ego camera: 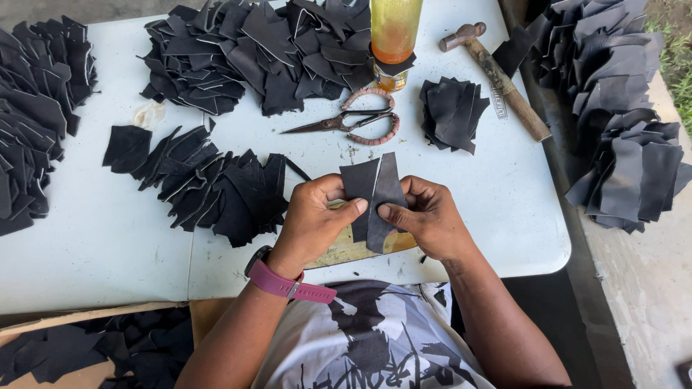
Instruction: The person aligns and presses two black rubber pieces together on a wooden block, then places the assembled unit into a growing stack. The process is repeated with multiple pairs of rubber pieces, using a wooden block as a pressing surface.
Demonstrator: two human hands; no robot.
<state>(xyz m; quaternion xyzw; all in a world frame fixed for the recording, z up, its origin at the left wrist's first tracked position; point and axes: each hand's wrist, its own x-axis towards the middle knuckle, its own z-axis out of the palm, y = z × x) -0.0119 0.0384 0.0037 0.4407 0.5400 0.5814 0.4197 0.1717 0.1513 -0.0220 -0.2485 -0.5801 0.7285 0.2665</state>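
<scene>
Over the white worktop [108, 238] our left hand [311, 223] and right hand [425, 216] pinch 2 flat black leather pieces [375, 191] together, near the scissors [349, 121].

I pinch two black leather pieces [373, 196] between my left hand [313, 223] and right hand [427, 216] near the table's [101, 238] front edge — scissors [349, 120] just beyond.
</scene>
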